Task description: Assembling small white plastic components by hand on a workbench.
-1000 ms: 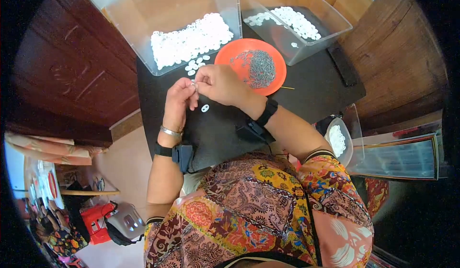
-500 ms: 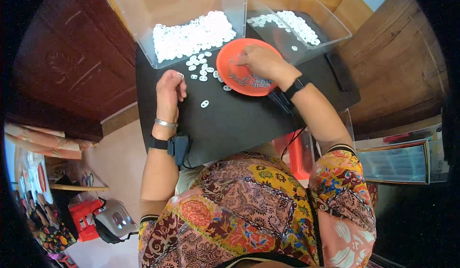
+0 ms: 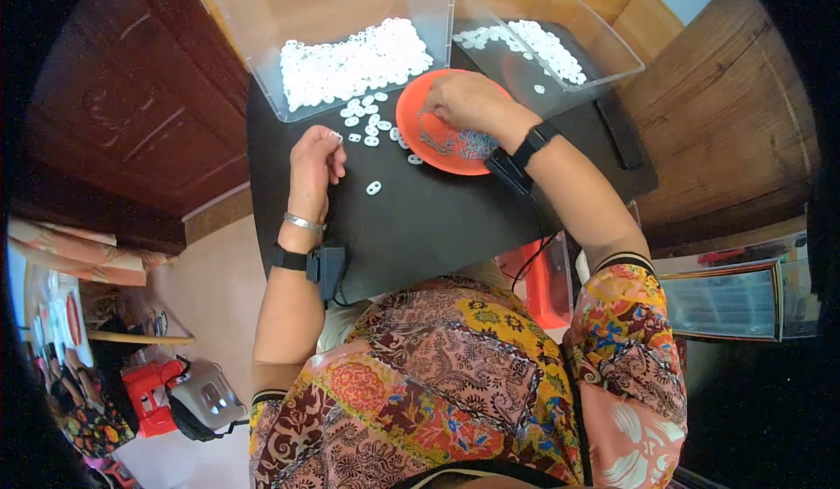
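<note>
Above the left part of the black table, my left hand (image 3: 311, 164) is closed in a pinch on a small white two-hole plastic piece (image 3: 336, 136) that peeks out past the fingertips. My right hand (image 3: 472, 106) reaches into a shallow orange bowl (image 3: 408, 108), its fingers drawn together and bent down; whatever they pinch is hidden. Small grey metal screws or pins (image 3: 474, 145) lie heaped in the bowl, below the right hand. Several loose white two-hole pieces (image 3: 371, 140) are scattered between my hands, and a single white oval piece (image 3: 374, 188) lies nearer to me.
A clear plastic bin (image 3: 262, 56) full of white pieces stands at the back left. Another clear container (image 3: 604, 52) with white pieces is at the back right, near a dark strip-shaped object (image 3: 619, 135). Wristbands with small devices (image 3: 327, 266) sit on both forearms.
My right hand has shifted slightly left within the orange bowl, uncovering more of the metal pieces. My left hand keeps its pinch on the white piece, almost unmoved.
</note>
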Demonstrator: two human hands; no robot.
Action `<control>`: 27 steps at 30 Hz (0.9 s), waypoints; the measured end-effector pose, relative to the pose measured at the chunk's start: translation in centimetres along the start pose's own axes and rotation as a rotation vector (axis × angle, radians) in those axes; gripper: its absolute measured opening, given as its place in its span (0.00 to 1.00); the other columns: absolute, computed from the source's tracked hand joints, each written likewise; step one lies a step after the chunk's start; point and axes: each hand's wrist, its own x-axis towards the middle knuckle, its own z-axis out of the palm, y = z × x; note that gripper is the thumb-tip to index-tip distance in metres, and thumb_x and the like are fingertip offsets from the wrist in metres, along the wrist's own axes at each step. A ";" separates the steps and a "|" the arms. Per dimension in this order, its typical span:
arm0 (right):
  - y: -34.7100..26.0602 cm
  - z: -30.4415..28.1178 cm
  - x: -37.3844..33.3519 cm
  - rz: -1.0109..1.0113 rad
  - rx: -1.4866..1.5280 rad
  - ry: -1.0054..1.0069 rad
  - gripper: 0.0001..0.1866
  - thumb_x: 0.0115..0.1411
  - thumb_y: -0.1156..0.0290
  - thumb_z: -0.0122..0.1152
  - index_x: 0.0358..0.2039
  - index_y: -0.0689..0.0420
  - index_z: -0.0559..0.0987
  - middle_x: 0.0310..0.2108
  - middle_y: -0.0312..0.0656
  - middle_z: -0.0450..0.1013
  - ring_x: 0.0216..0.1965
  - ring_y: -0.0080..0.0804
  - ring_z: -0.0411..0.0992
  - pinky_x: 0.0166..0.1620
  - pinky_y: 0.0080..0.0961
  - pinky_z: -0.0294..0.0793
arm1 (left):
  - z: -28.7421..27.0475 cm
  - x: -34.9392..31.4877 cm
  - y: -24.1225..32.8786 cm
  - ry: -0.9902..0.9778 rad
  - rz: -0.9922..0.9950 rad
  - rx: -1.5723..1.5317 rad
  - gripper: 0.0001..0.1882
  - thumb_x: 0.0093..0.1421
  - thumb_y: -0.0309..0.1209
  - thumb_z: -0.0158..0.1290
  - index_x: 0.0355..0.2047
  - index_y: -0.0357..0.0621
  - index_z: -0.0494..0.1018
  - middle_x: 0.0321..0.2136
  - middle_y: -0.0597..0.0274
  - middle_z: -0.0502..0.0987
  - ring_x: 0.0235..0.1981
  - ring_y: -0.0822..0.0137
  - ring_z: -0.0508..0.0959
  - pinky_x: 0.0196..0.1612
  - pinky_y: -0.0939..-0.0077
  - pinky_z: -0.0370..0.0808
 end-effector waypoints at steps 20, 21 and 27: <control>0.6 -1.7 0.3 0.055 -0.174 -0.228 0.05 0.47 0.73 0.57 0.27 0.55 0.78 0.26 0.42 0.72 0.32 0.41 0.72 0.34 0.36 0.72 | 0.1 0.1 0.5 0.027 -0.004 -0.017 0.07 0.59 0.30 0.43 0.24 0.48 0.66 0.15 0.71 0.69 0.12 0.79 0.65 0.15 0.87 0.59; 0.5 -1.7 0.3 0.055 -0.176 -0.225 0.05 0.47 0.73 0.57 0.27 0.55 0.78 0.26 0.42 0.72 0.32 0.41 0.72 0.34 0.36 0.72 | 0.1 0.0 0.5 0.027 -0.007 -0.016 0.07 0.59 0.30 0.43 0.24 0.48 0.66 0.15 0.71 0.69 0.12 0.79 0.65 0.15 0.87 0.59; 0.2 -0.8 1.1 -0.043 -0.126 -0.130 0.05 0.47 0.73 0.57 0.26 0.56 0.77 0.27 0.41 0.72 0.34 0.42 0.72 0.35 0.36 0.72 | 0.0 0.0 0.3 0.025 -0.004 0.007 0.07 0.59 0.30 0.43 0.23 0.48 0.66 0.15 0.71 0.69 0.13 0.79 0.65 0.16 0.87 0.59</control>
